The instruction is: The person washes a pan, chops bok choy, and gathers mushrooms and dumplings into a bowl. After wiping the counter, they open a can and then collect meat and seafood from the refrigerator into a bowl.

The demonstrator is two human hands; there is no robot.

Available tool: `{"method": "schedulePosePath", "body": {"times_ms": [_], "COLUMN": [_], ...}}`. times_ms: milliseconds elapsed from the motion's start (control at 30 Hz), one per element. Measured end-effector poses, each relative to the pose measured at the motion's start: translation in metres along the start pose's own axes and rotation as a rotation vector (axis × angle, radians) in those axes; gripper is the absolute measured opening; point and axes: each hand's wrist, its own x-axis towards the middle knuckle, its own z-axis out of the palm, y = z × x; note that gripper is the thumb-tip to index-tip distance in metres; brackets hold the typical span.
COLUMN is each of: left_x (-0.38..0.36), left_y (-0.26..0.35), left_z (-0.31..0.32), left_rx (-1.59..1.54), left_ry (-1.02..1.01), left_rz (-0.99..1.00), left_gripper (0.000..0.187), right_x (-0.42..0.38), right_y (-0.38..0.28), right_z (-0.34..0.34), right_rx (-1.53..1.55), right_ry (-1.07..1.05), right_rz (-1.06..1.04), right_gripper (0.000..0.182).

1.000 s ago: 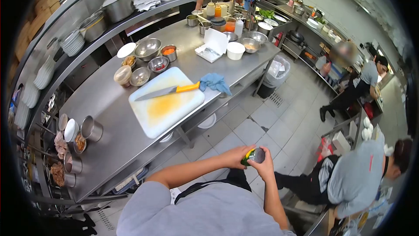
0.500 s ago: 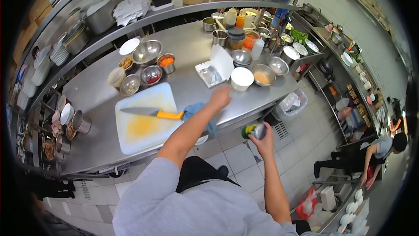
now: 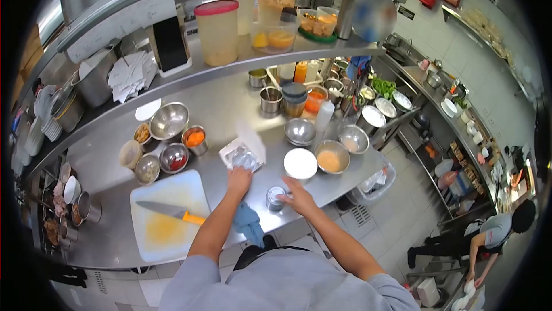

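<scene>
- Two bare hands are working over the shiny metal table.
- The left hand is reaching into the front of the white box, at eleven o'clock from the can. Its fingers are pointing to twelve o'clock and lying close together. I cannot tell if they are pinching the shiny stuff inside.
- The right hand is sitting at three o'clock from the can. Its thumb and first finger are spreading apart beside it; I cannot tell if they are touching it.
- The can is standing upright on the table.
- The box's lid is standing open and looking blurry.
- The white tub is sitting at one o'clock from the can, with a bowl of orange stuff resting at its three o'clock.
- The blue cloth is lying between seven and eight o'clock from the can.
- The yellow-handled knife is resting on the cutting board, at nine o'clock from the can.
</scene>
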Motion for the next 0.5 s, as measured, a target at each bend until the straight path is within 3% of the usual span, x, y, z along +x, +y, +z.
{"method": "schedulePosePath", "body": {"times_ms": [67,167,267,367,500], "left_x": [-0.001,0.001,0.013,0.022,0.024], "left_y": [-0.015,-0.025,-0.038,-0.041,-0.028], "left_z": [-0.009,-0.018,-0.019,-0.019,-0.02], "left_rx": [0.017,0.009,0.026,0.037,0.049], "left_ry": [0.003,-0.054,-0.02,0.006,-0.038], "left_rz": [-0.034,-0.087,-0.142,-0.224,-0.281], "left_gripper": [0.019,0.02,0.019,0.021,0.032], "right_x": [0.003,0.002,0.027,0.061,0.115], "right_y": [0.018,0.057,0.087,0.086,0.068], "right_z": [-0.029,-0.03,-0.013,0.01,0.036], "right_rx": [0.013,-0.194,-0.145,-0.024,0.045], "right_ry": [-0.005,-0.035,-0.063,-0.063,-0.131], "right_rz": [0.184,0.124,-0.039,-0.07,-0.173], "right_gripper": [0.059,0.045,0.03,0.018,0.023]}}
